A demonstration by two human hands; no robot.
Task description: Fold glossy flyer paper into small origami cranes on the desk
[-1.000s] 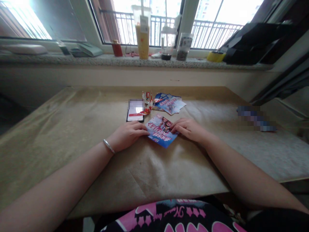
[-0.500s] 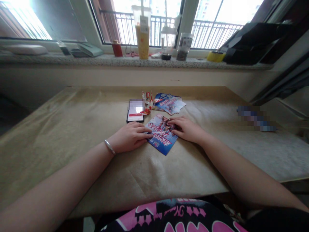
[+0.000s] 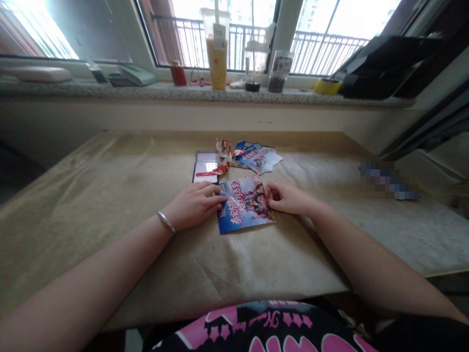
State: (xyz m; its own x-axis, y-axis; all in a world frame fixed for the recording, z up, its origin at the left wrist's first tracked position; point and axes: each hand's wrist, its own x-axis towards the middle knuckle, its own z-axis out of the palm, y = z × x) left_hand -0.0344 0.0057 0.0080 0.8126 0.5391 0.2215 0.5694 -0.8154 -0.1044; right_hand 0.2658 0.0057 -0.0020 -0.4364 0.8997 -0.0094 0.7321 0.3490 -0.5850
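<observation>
Left hand (image 3: 193, 204): set just nearer the person than the phone (image 3: 205, 172); fingers together and loosely bent, tips over the left edge of the printed card (image 3: 245, 205). Thumb not clear, so cannot tell whether the card is gripped or only pressed. Change against half a second ago: fingertips now at the edge, where they lay further in.

Card: on the table (image 3: 176, 281), between the two hands, touching both. It has turned; a corner pointed at the person before, now a long edge does, running nearly straight across. Printed figures have swung from the far side to the side beside the right hand; lettering lies nearer the left.

Right hand (image 3: 286, 198): thumb and forefinger brought together on the card's right edge, pinching it, a small gap looped behind the tips. Before, those fingers were spread on top of the card.

Count, left to right: 1 bracelet (image 3: 166, 222), on the left wrist; 1 phone, just beyond the left hand; red-and-white wrapper (image 3: 226, 162), crumpled, overlapping the phone, number of pieces unclear; 1 card in hand; 1 fanned pile of blue cards (image 3: 259, 157), beyond and between the hands, at least 3 showing; 1 blurred strip (image 3: 388, 181), well right of the right hand.
</observation>
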